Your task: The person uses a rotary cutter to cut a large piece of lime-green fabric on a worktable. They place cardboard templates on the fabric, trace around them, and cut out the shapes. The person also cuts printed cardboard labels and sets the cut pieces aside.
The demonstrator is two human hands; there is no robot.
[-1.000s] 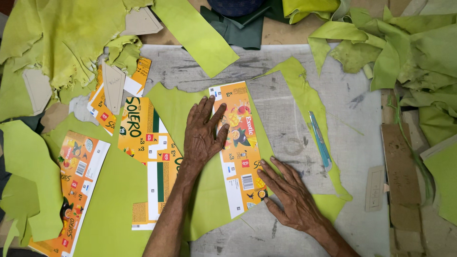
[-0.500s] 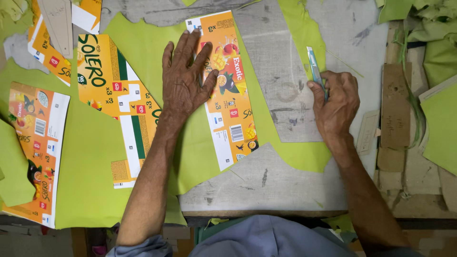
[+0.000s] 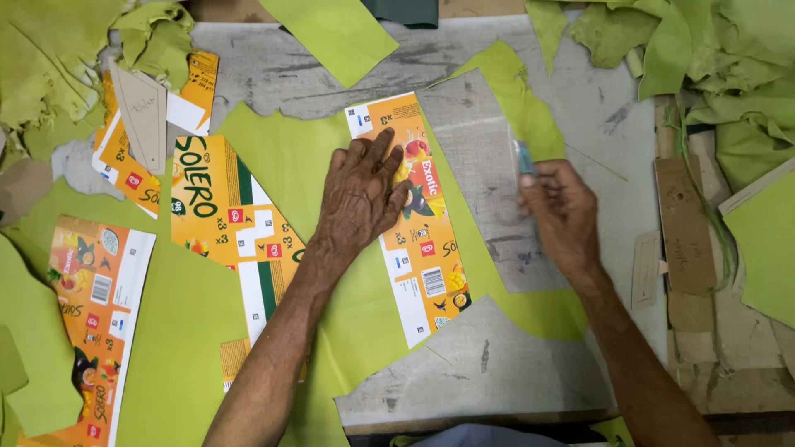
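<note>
The orange card pattern (image 3: 414, 223) lies flat on the green sheet (image 3: 290, 165), under the left hand (image 3: 360, 199), whose spread-out fingers press down so it cannot slide. Beside it, the right hand (image 3: 563, 211) grips a small blue tool (image 3: 524, 157), ready to use

A grey, scuffed counter (image 3: 281, 70) fills the view, its surface marked with scratches and dark stains. Along its right edge runs a worn wooden strip (image 3: 749, 364) with brown cardboard scraps (image 3: 686, 223) lying on it. At the far edge a band of bare brown wood (image 3: 476, 8) shows. The light is even and soft, casting only faint shadows.
</note>
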